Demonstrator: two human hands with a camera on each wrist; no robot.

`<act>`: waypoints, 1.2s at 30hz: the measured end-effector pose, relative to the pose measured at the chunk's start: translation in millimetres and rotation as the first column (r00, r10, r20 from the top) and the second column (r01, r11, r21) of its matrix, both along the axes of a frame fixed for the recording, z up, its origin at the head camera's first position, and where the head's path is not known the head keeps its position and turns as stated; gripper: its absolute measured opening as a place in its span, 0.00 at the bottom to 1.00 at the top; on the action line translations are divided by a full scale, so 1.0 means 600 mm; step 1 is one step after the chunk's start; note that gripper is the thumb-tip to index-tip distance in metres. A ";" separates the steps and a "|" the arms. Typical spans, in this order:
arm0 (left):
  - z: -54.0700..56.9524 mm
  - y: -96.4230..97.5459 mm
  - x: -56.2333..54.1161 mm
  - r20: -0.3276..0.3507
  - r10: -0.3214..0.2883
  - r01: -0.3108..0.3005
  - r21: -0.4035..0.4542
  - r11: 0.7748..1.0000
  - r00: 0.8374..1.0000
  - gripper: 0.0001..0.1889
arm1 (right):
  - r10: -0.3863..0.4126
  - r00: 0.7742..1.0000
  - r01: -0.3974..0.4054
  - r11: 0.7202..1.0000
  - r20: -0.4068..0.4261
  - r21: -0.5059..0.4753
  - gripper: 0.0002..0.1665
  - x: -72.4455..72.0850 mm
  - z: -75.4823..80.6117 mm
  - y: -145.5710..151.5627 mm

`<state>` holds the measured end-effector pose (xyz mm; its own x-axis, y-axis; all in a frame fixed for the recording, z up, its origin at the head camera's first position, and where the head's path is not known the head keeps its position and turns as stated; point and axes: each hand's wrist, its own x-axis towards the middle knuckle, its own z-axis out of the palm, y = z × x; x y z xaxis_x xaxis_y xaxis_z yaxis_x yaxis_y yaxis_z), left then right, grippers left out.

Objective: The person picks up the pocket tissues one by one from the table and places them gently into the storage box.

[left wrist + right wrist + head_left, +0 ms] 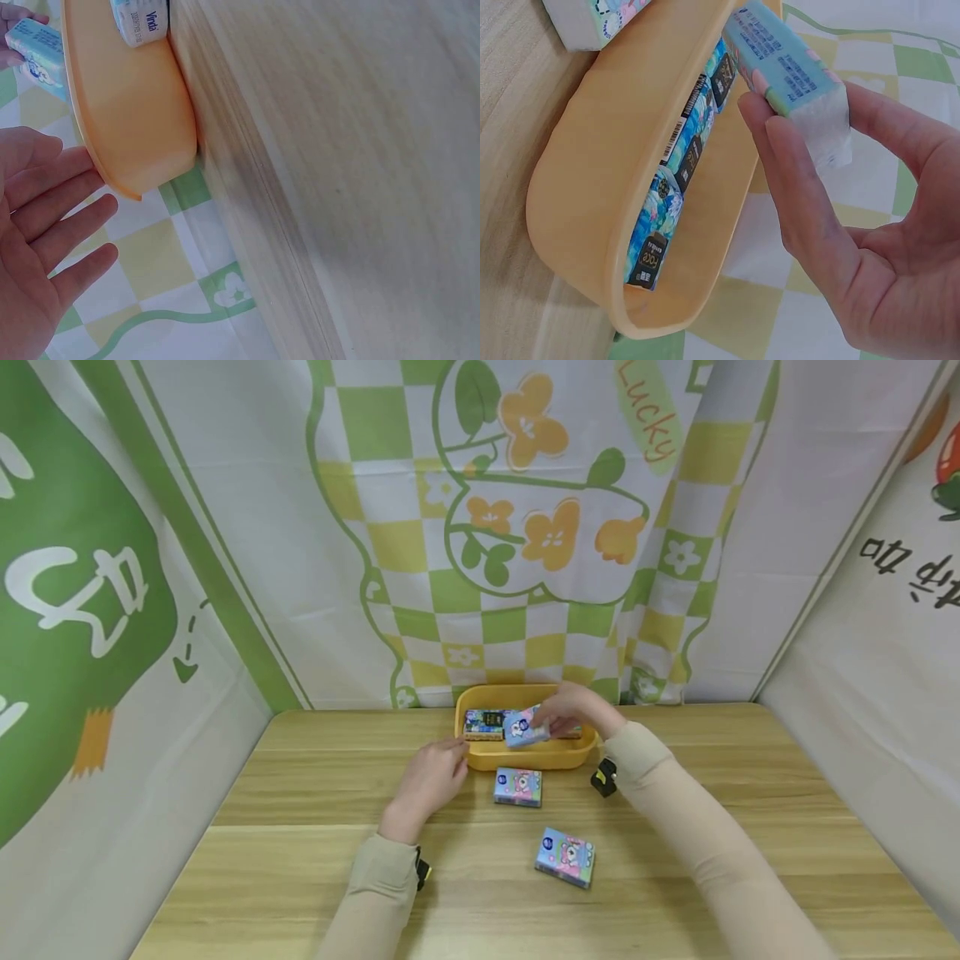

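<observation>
My right hand (581, 708) pinches a light-blue Vinda tissue pack (522, 729) between thumb and fingers, tilted over the yellow basket (525, 761). In the right wrist view the printed side and white end of that pack (787, 71) show above the basket's rim. Inside the basket lie several dark-blue tissue packs (681, 154) with black labels, in a row along one wall. My left hand (431, 774) is at the basket's left end; in the left wrist view its fingers are extended, with fingertips (91, 178) right at the rim.
Two more light-blue tissue packs lie on the wooden table, one (517, 787) just in front of the basket and another (566, 857) nearer to me. Behind the basket hangs a green-and-yellow checked curtain (480, 627). Fabric walls stand on both sides.
</observation>
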<state>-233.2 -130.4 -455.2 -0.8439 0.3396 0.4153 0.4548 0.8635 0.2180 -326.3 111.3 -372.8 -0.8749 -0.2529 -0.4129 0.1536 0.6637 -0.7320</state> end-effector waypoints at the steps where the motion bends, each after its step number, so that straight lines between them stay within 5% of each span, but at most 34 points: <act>1: 0.000 0.000 0.000 -0.002 0.000 0.000 0.000 1.000 1.000 0.13 | 0.003 1.000 -0.003 1.000 -0.004 0.006 0.19 -0.001 0.000 -0.002; 21: 0.000 -0.002 -0.003 0.004 -0.006 0.006 -0.016 1.000 1.000 0.14 | -0.003 1.000 0.003 0.994 -0.001 0.106 0.11 -0.013 -0.008 -0.033; 36: -0.003 -0.004 -0.002 -0.002 -0.004 0.004 -0.021 1.000 1.000 0.15 | -0.005 0.999 0.000 0.988 0.033 0.153 0.17 -0.021 -0.020 -0.060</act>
<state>-234.6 -133.0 -457.3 -0.8414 0.3517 0.4102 0.4590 0.8659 0.1990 -338.8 75.1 -384.7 -0.8605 -0.1824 -0.4757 0.1779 0.7674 -0.6160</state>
